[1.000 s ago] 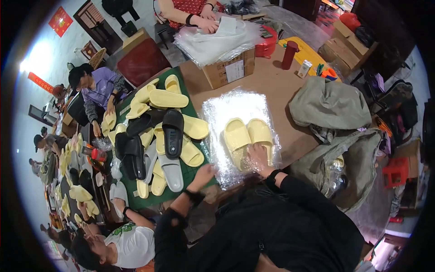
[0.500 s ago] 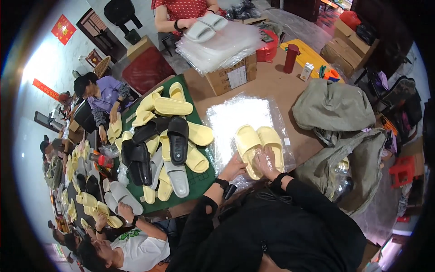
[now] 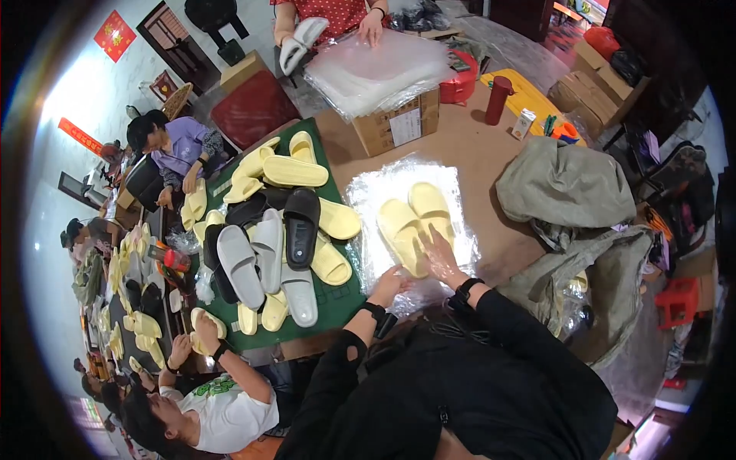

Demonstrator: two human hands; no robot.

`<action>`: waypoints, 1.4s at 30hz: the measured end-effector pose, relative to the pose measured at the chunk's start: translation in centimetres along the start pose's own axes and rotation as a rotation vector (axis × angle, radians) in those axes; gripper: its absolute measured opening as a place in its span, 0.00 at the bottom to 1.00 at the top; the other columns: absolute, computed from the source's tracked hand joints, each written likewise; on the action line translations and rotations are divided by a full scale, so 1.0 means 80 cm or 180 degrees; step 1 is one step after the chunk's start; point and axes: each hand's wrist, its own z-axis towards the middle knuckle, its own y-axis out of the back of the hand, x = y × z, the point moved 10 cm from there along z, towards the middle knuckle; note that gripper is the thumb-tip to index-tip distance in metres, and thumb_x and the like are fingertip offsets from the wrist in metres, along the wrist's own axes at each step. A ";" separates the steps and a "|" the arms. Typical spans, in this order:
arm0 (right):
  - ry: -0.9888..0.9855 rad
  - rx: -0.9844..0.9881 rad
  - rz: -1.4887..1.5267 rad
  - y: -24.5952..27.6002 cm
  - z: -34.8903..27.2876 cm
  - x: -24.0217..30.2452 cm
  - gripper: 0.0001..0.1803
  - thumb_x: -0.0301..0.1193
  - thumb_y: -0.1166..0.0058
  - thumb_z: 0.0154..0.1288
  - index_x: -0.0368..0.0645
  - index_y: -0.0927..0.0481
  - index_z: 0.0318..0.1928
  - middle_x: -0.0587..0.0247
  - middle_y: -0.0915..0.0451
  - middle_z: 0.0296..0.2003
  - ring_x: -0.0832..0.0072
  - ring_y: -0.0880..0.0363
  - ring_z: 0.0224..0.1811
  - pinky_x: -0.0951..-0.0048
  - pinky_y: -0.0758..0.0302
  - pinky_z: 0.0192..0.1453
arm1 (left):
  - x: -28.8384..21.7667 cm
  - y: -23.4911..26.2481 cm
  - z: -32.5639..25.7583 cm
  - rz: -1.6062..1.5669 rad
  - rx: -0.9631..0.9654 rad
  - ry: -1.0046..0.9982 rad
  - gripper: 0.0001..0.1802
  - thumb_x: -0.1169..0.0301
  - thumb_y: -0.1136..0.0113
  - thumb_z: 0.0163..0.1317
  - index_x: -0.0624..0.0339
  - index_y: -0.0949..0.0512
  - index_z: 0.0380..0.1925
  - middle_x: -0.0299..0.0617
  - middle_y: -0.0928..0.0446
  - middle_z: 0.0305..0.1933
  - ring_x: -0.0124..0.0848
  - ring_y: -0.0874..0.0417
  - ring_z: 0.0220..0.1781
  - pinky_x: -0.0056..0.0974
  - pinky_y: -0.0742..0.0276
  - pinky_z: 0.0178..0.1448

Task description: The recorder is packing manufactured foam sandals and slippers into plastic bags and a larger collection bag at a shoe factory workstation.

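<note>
A pair of pale yellow slide sandals (image 3: 427, 202) lies on a stack of shiny clear plastic bags (image 3: 368, 189) in front of me. Toes point away from me. Clear film seems to cover them. My right hand (image 3: 439, 259) rests on the heel part of the right sandal, fingers spread, with clear plastic shining around it. Close by the left sandal's heel, my left hand (image 3: 389, 285) has its fingers drawn together at the near edge of the clear plastic. To the left, a heap of yellow, grey and black slides, one a black slide (image 3: 301, 228), covers a green mat (image 3: 337, 307).
Across the table, a person in red handles a grey slide (image 3: 303, 44) beside plastic sheets on a cardboard box (image 3: 399, 130). A red bottle (image 3: 498, 100) and a grey-green sack (image 3: 563, 180) stand right. At left, a person in white holds a yellow slide (image 3: 205, 322); others work beyond.
The yellow pair has shifted away and left, under my right hand. Two grey slides now lie atop the heap. The person in red has moved the grey slides off the plastic stack to the left.
</note>
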 end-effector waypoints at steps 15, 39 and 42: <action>-0.0274 0.0672 -0.0040 -0.020 -0.085 -0.046 0.13 0.32 0.48 0.51 0.40 0.22 0.37 0.49 0.23 0.34 0.50 0.26 0.39 0.55 0.28 0.45 | 0.013 0.037 0.011 0.0763 -0.1224 -0.0813 0.22 0.70 0.39 0.55 0.69 0.29 0.48 0.41 0.24 0.33 0.27 0.25 0.36 0.30 0.30 0.41; -0.0735 0.2413 0.0043 -0.094 -0.121 -0.044 0.24 0.33 0.53 0.56 0.47 0.32 0.55 0.41 0.25 0.46 0.47 0.25 0.46 0.53 0.28 0.48 | 0.040 0.034 0.022 0.2377 -0.0824 -0.0572 0.13 0.63 0.41 0.58 0.61 0.19 0.34 0.43 0.19 0.31 0.30 0.21 0.35 0.36 0.27 0.41; -0.0674 0.1956 0.0365 -0.076 -0.105 -0.037 0.26 0.32 0.53 0.57 0.44 0.35 0.58 0.37 0.25 0.44 0.45 0.25 0.45 0.53 0.28 0.49 | 0.040 0.005 0.019 0.2137 -0.0469 -0.0620 0.13 0.64 0.41 0.57 0.63 0.19 0.35 0.43 0.19 0.30 0.30 0.22 0.33 0.36 0.27 0.40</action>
